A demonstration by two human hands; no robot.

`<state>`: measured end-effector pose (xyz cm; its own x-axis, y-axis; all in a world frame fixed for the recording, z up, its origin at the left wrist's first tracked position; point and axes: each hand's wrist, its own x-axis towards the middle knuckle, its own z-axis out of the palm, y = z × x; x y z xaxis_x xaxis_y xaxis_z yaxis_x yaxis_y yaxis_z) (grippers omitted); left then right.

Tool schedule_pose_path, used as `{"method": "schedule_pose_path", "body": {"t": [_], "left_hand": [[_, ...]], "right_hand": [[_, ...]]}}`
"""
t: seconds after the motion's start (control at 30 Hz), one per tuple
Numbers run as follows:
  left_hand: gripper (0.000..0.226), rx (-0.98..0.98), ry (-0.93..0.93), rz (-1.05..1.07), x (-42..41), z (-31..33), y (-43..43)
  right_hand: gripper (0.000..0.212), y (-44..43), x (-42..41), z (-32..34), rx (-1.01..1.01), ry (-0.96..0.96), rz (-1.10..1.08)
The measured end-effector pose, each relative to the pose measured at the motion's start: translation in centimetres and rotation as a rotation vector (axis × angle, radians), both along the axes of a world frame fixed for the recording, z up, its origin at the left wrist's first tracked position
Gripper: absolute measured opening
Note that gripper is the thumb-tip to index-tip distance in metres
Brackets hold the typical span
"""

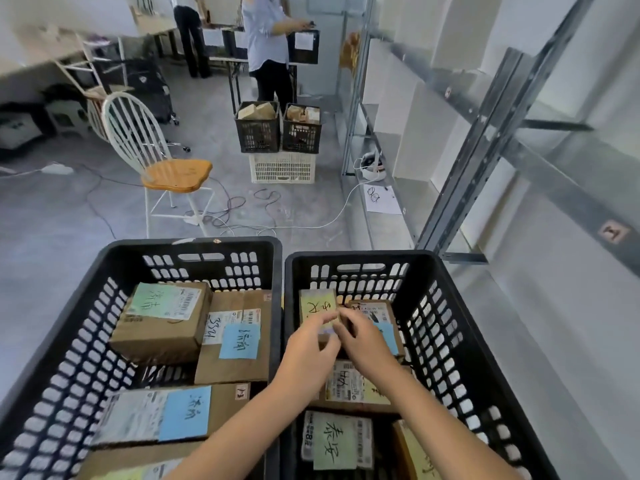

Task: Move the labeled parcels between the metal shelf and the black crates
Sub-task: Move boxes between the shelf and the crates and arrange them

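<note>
In the right crate (pixel 360 258), left hand (pixel 311 344) and right hand (pixel 369 339) together grip the yellow-labelled parcel (pixel 316 303), just ahead.

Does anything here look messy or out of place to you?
Loose cables lie tangled across the floor beside the white chair, which looks like a trip risk. In the left black crate, the green-labelled parcel sits tilted rather than flat.

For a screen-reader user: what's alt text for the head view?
Left hand and right hand grip a yellow-labeled parcel in the right crate. The left crate holds more parcels; a metal shelf stands at right.
</note>
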<state>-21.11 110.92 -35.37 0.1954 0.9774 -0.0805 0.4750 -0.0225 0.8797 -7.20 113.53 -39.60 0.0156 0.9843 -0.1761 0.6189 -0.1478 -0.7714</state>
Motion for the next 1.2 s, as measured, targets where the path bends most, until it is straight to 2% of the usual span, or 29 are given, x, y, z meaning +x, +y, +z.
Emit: {"method": "schedule_pose_path", "body": {"t": [0.07, 0.2, 0.3, 0.63, 0.83, 1.03, 1.2], "left_hand": [[0.039, 0.024, -0.003, -0.069, -0.2, 0.1, -0.6], [0.040, 0.080, 0.016, -0.197, -1.4, 0.1, -1.3], [0.042, 0.122, 0.042, -0.277, -2.3, 0.4, -2.3], [0.054, 0.535, 0.229, -0.515, -1.4, 5.6, -7.2], [0.056, 0.644, 0.165, -0.643, 2.5, 8.0, -13.0], [0.057, 0.736, 0.142, -0.796, 5.6, 9.2, -20.6], [0.057, 0.792, 0.046, -0.900, 6.8, 11.3, -26.8]], "right_hand": [[0.041, -1.9, 0.7, 1.3, 0.044, -0.065, -0.004], [0.047, -6.0, 2.0, 3.1, 0.094, -0.248, -0.092], [0.052, -9.6, 2.0, 4.2, 0.109, -0.301, -0.135], [0.060, -18.0, 2.2, 10.6, 0.242, -0.512, -0.228], [0.050, -26.5, 4.6, 14.3, 0.285, -0.581, -0.364], [0.055, -36.4, 5.5, 16.0, 0.290, -0.618, -0.512], [0.059, -43.5, 5.8, 17.4, 0.268, -0.686, -0.548]]}}
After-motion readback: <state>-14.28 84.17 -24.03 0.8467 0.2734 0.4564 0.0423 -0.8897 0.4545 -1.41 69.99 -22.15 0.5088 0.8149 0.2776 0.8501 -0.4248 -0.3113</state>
